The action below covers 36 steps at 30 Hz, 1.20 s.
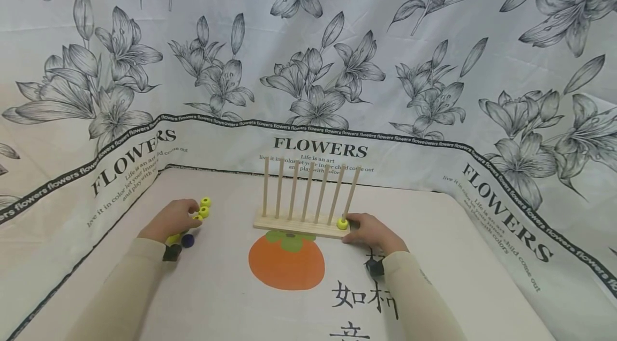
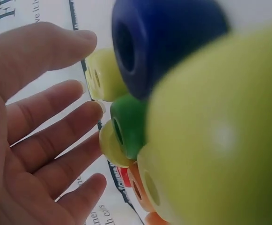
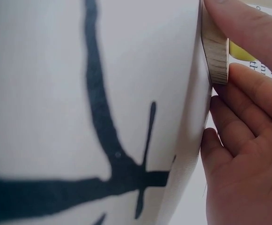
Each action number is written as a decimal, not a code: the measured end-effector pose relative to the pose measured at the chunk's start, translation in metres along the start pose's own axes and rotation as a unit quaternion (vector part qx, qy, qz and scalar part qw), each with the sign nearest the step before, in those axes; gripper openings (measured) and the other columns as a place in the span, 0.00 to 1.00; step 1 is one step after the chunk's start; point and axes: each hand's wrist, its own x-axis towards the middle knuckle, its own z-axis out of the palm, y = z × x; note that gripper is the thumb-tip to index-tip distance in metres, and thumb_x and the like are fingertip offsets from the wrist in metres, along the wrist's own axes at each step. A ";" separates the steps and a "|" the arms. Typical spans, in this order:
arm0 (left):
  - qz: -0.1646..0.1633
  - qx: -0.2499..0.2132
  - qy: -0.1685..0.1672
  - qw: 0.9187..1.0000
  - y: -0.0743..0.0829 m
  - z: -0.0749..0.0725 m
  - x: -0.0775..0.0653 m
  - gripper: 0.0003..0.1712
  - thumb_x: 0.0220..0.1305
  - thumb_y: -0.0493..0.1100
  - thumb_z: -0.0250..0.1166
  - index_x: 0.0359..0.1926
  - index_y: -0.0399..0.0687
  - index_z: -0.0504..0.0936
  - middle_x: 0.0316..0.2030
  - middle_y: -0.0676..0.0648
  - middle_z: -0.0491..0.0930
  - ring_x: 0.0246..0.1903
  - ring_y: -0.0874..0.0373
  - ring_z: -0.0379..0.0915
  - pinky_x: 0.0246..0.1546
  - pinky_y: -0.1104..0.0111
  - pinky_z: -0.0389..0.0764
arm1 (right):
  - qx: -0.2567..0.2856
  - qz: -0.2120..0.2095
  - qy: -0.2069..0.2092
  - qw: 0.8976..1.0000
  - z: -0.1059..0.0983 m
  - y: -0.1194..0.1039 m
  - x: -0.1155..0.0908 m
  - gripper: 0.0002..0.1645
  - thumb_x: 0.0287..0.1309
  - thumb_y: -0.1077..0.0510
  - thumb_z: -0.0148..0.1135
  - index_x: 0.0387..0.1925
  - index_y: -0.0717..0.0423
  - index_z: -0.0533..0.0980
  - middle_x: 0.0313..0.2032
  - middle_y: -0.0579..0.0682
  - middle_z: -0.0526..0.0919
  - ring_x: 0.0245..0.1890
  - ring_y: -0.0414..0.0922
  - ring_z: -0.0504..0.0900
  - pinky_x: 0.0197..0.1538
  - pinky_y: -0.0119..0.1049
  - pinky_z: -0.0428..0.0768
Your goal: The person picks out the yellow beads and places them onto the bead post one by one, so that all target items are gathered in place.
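Note:
My left hand [image 1: 170, 220] is over a group of beads at the left, thumb and fingers apart. Its thumb and fingertips are close to a yellow bead [image 2: 110, 77]; whether they touch it is unclear. Around it are a dark blue bead [image 1: 188, 241], a green bead [image 2: 130, 124], an orange bead [image 2: 140, 190], a partly hidden red bead [image 2: 123, 176] and more yellow beads [image 1: 205, 202]. My right hand [image 1: 373, 232] pinches the right end of a wooden peg stand [image 1: 296, 226] between thumb and fingers. One yellow bead [image 1: 342, 224] sits at the bottom of the rightmost peg.
Several upright wooden pegs [image 1: 308, 191] rise from the stand's base. A printed orange persimmon [image 1: 286, 266] and black characters [image 1: 349, 295] mark the pale tabletop cloth [image 1: 217, 293]. Flower-printed fabric [image 1: 313, 89] hangs behind and along both sides.

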 end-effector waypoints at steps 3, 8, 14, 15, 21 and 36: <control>0.001 0.012 -0.001 1.000 -0.002 0.001 0.001 0.28 0.59 0.46 0.65 0.56 0.34 0.75 0.54 0.34 0.77 0.48 0.45 0.75 0.53 0.48 0.76 | -0.001 0.000 0.000 1.000 0.000 0.000 0.000 0.47 0.42 0.44 0.77 0.66 0.48 0.70 0.67 0.55 0.71 0.69 0.58 0.65 0.69 0.61 0.61; 0.003 0.020 0.002 1.000 -0.004 0.004 0.004 0.25 0.57 0.45 0.66 0.53 0.33 0.77 0.49 0.35 0.79 0.45 0.47 0.76 0.52 0.49 0.77 | 0.002 -0.001 0.001 1.000 0.001 0.001 0.001 0.47 0.41 0.44 0.77 0.65 0.48 0.71 0.66 0.54 0.71 0.69 0.58 0.65 0.69 0.61 0.62; -0.001 0.030 0.010 1.000 -0.002 0.007 0.004 0.23 0.57 0.43 0.66 0.51 0.34 0.77 0.44 0.38 0.81 0.40 0.50 0.75 0.46 0.53 0.79 | 0.001 -0.004 0.001 1.000 0.002 0.004 0.004 0.47 0.41 0.43 0.77 0.65 0.48 0.71 0.66 0.54 0.72 0.68 0.58 0.66 0.68 0.62 0.63; -0.001 0.031 0.011 0.999 -0.002 0.007 0.004 0.22 0.57 0.43 0.65 0.50 0.34 0.77 0.44 0.39 0.81 0.39 0.50 0.75 0.46 0.53 0.79 | 0.002 -0.003 0.001 1.000 0.002 0.004 0.004 0.47 0.41 0.43 0.77 0.65 0.47 0.71 0.66 0.53 0.71 0.68 0.58 0.66 0.68 0.62 0.63; -0.001 0.036 0.015 0.999 0.000 0.006 0.001 0.20 0.58 0.42 0.65 0.49 0.36 0.78 0.42 0.40 0.81 0.38 0.51 0.74 0.45 0.54 0.78 | 0.007 0.000 0.001 1.000 0.002 0.005 0.003 0.48 0.41 0.43 0.77 0.66 0.47 0.70 0.67 0.54 0.70 0.68 0.58 0.65 0.68 0.62 0.63; 0.034 0.008 0.019 0.999 0.012 -0.004 -0.001 0.26 0.63 0.48 0.63 0.56 0.35 0.76 0.52 0.34 0.78 0.45 0.47 0.75 0.49 0.50 0.77 | 0.007 -0.003 0.003 1.000 0.003 0.006 0.003 0.47 0.41 0.43 0.77 0.65 0.47 0.71 0.67 0.54 0.71 0.69 0.59 0.65 0.68 0.63 0.61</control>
